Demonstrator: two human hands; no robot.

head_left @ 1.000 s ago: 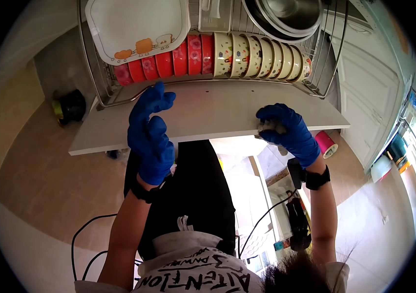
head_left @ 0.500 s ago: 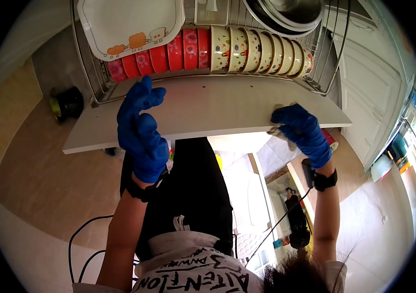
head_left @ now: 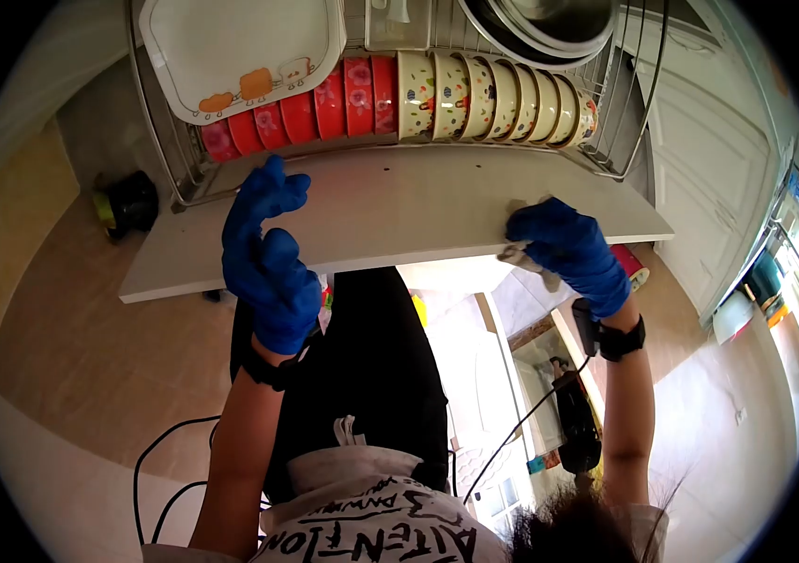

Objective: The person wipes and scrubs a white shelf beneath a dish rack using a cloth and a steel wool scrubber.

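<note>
A pale drawer front runs across the view with its top edge facing up. My left hand, in a blue rubber glove, is over its left part, fingers curved and apart, nothing visible between them. The fingertips are close to the row of red bowls. My right hand, also in a blue glove, is closed on a beige cloth at the panel's right part. The cloth hangs over the near edge and is partly hidden beneath the fingers.
Behind the panel, a wire rack holds cream patterned bowls, a white tray with cartoon prints, and metal basins. A black object is on the floor at left. Below right, an open drawer holds a dark bottle.
My right hand has slid slightly left along the panel with the cloth. My left hand keeps nearly the same pose.
</note>
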